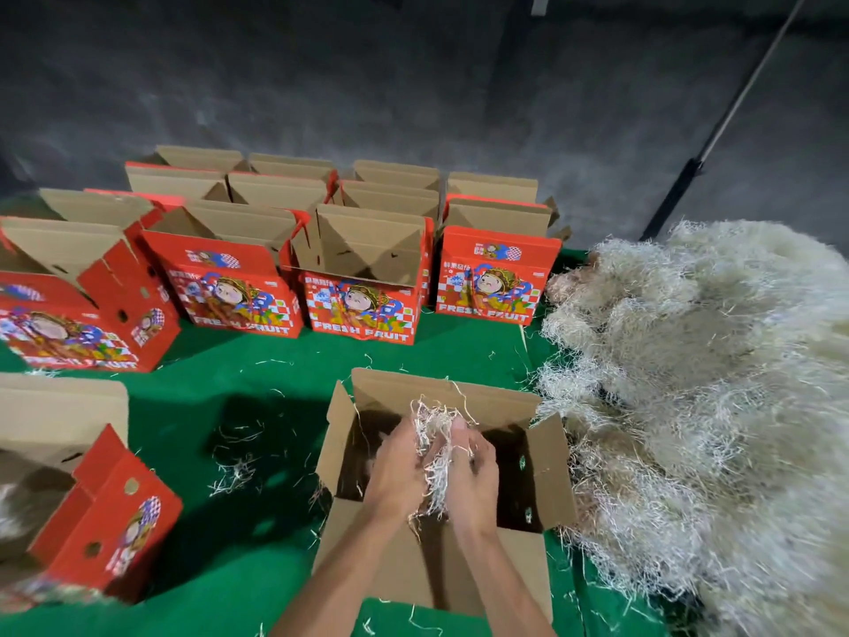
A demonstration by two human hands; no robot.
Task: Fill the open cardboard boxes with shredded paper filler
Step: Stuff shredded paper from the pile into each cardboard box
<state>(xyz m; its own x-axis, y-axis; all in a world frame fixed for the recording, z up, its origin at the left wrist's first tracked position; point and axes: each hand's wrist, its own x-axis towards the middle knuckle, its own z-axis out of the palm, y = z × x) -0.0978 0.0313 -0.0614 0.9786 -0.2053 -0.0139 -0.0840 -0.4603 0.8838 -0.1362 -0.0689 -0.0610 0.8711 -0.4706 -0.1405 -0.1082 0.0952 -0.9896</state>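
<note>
Both hands work over the open cardboard box (441, 489) at the bench's near edge: the left hand (399, 471) and right hand (473, 480) are cupped together around a clump of shredded paper (434, 457), held above the opening, presumably so it drops inside. The big filler heap (698, 383) lies along the right edge, just beside this box. Red fruit boxes (363, 278) wait open toward the far edge.

Counted on the green cloth surface (257, 360): roughly ten red printed open cardboard boxes (363, 287), back rows hard to separate. One large pale shredded-paper heap (716, 383) at right edge. Two bare hands seen.
</note>
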